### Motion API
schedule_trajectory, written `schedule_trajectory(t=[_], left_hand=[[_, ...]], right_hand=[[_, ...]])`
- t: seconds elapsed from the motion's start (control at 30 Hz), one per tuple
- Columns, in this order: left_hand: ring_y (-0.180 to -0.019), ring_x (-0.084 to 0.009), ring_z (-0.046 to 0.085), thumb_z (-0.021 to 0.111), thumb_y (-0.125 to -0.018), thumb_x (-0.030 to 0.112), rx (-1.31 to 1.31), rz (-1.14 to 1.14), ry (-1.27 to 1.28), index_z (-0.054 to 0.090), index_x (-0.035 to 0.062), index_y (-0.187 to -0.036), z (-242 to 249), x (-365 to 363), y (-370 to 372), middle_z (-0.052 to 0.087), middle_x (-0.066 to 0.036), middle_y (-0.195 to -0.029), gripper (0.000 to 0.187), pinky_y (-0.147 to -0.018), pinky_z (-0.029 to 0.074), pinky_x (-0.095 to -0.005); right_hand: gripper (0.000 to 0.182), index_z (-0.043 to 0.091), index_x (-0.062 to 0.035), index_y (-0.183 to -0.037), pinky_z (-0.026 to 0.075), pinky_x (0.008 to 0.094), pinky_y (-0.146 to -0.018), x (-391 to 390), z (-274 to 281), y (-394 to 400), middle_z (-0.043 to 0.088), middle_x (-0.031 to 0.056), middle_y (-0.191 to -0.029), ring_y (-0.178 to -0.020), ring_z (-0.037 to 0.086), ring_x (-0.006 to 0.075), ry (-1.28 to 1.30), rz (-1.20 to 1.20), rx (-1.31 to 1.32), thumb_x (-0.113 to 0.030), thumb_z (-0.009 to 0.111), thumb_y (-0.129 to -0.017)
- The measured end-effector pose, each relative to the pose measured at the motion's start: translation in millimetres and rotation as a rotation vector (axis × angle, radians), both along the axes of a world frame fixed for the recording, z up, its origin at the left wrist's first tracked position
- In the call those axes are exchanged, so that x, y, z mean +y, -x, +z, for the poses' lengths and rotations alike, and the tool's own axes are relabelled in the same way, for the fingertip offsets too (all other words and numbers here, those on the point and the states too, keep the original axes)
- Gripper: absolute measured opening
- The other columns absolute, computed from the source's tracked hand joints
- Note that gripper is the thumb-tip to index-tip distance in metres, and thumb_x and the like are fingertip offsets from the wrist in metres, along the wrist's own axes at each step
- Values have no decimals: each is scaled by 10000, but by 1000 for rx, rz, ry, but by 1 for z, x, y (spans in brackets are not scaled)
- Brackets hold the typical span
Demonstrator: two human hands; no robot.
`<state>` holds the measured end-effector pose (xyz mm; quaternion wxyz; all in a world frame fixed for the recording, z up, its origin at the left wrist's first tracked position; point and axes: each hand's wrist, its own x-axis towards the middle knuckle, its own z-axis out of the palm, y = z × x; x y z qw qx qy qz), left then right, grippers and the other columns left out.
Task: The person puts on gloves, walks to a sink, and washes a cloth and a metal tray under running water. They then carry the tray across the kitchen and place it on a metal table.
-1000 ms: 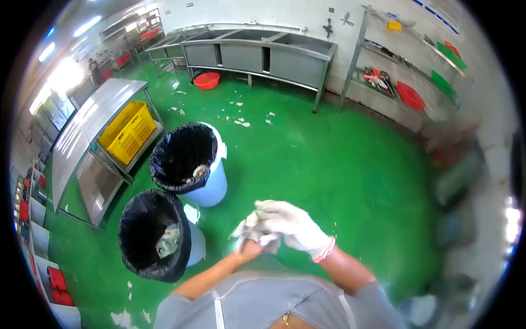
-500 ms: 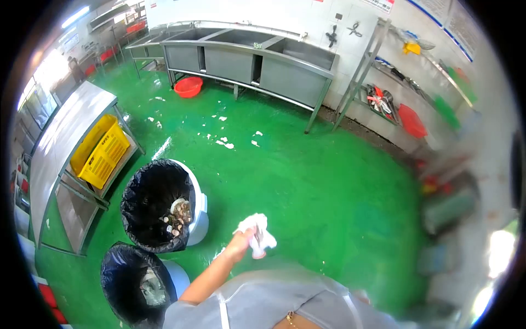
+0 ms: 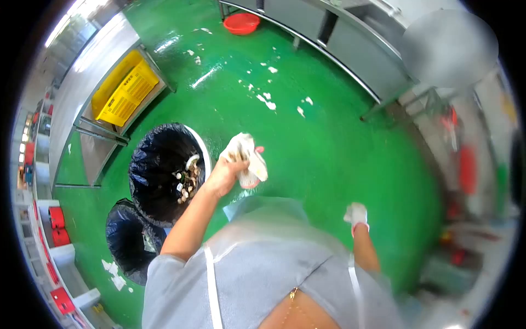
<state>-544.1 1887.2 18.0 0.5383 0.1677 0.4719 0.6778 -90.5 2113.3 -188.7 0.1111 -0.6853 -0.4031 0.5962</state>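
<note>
My left hand (image 3: 226, 174) is bare and closed around a crumpled white knit work glove (image 3: 249, 162) with reddish edging. It is raised in front of my body, just right of the larger lined bin. My right hand (image 3: 357, 214) wears a similar white glove and hangs out to my right, over the green floor; its fingers are too small and blurred to make out. Black bags line both the larger bin (image 3: 207, 156) and the smaller bin (image 3: 121, 233) on my left. Shell-like scraps (image 3: 189, 178) lie inside the larger one.
A steel table (image 3: 109, 41) with a yellow crate (image 3: 129, 93) on its lower shelf stands at left. Steel sinks (image 3: 361, 44) line the far side, near a red basin (image 3: 241, 23). White scraps (image 3: 267, 101) litter the wet green floor (image 3: 329, 153).
My view has tilted down and swung left. The left hand with the glove now shows higher in view and farther from my body. My gloved right hand has come into sight.
</note>
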Motion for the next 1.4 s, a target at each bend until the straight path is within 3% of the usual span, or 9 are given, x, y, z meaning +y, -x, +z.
schedule_trajectory(t=[0.07, 0.23, 0.37, 0.5, 0.73, 0.93, 1.0, 1.13, 1.4], left_hand=[[-1133, -279, 622, 388, -853, -153, 105, 129, 165, 394, 28, -1421, -1, 21, 17, 590, -175, -1327, 596, -971, 524, -417], [-1037, -251, 644, 524, -879, -64, 744, 215, 487, 604, -50, -1152, -123, 21, 100, 660, -159, -1059, 285, -886, 519, -344], [-473, -259, 592, 592, -903, 58, 947, 92, 434, 629, 12, -979, -148, 56, 162, 628, -177, -728, 97, -401, 460, -387], [-692, -348, 639, 623, -888, 73, 949, 34, 531, 608, -4, -964, -107, 145, 241, 623, -206, -790, 109, -596, 522, -424], [-818, -402, 667, 734, -812, 314, 1113, 37, 759, 651, 18, -1025, -144, 269, 403, 685, -224, -917, 374, -703, 537, -464], [-794, -373, 699, 786, -714, 530, 842, 145, 1367, 732, -3, -860, -189, 265, 507, 708, -225, -860, 555, -716, 552, -451], [-800, -362, 706, 782, -720, 523, 670, 172, 1546, 729, -11, -841, -226, 226, 520, 708, -224, -845, 549, -728, 554, -447], [-858, -358, 701, 714, -785, 484, 701, 129, 1710, 718, -3, -940, -332, 125, 536, 711, -220, -937, 512, -775, 553, -425], [-792, -371, 691, 679, -823, 437, 450, 316, 1738, 717, -11, -890, -318, 202, 645, 695, -245, -861, 454, -735, 538, -457]], right_hand=[[383, 552, -26, -1295, 531, 321, -638, 65, 26, 102, 657, 120, -1103, -780, 622, 190, -79, 89, 115, -211, 522, -961], [425, 518, -7, -1350, 489, 266, -613, 159, 59, 288, 650, 127, -1182, -749, 577, 127, -231, 402, 164, -177, 531, -960], [396, 579, -37, -1278, 452, 283, -577, 183, 17, 326, 628, 23, -829, -646, 547, 102, -230, 627, 18, -238, 569, -937], [352, 643, -57, -1219, 463, 398, -1008, 228, -206, 231, 613, 208, -1262, -1168, 591, 334, -438, 1440, -532, -174, 463, -940], [494, 698, -59, -1127, 466, 449, -998, 346, -95, 303, 647, 226, -1208, -1194, 598, 344, -1, 1038, -730, -434, 691, -805], [232, 683, -82, -1031, 531, 477, -812, 541, -56, 555, 664, 182, -1072, -952, 654, 330, -693, 1818, -924, -221, 525, -933], [250, 663, -68, -991, 479, 367, -521, 603, -97, 663, 628, 42, -721, -600, 589, 167, -542, 640, -208, -288, 544, -975], [376, 620, -24, -1240, 398, 394, -1075, 674, 119, 926, 607, 190, -1284, -1238, 540, 344, -954, 854, -116, -175, 584, -897], [750, 361, -75, -1460, 444, 435, -1029, 870, 170, 1139, 536, 192, -1368, -1247, 529, 352, -1260, 765, -671, -256, 687, -810]])
